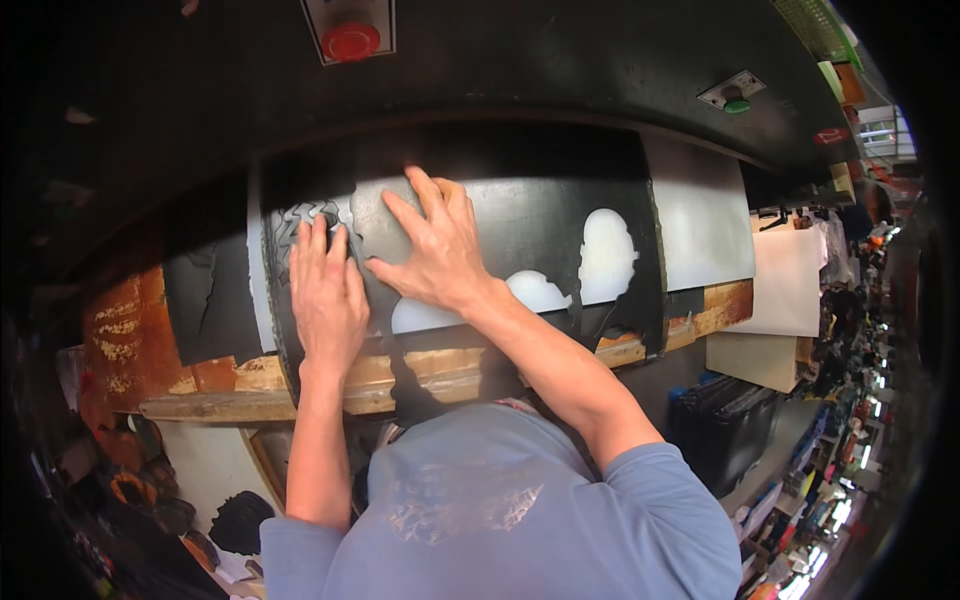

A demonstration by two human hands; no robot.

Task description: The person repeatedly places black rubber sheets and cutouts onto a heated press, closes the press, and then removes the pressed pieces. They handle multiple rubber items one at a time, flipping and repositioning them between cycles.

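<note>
A black sheet (530, 205) lies across a pale board, with rounded cut-out holes; the white surface (607, 250) shows through one at the right. My left hand (330, 300) rests at the sheet's left part, its fingers stretched forward and close together. Its fingertips touch a dark wavy-edged shape (298, 215), partly hidden under them; whether it is a cutting die or a cut piece I cannot tell. To its right, my right hand (435, 245) presses on the sheet with fingers spread, holding nothing. Ragged strips of the sheet hang over the near edge.
Overhead runs a dark machine beam with a red button (350, 42) and a green button (737, 104). A wooden ledge (230, 405) lies along the near side. Another black sheet (205, 300) is at the left, a white board (700, 220) at the right. Black stacked material (725, 425) stands below right.
</note>
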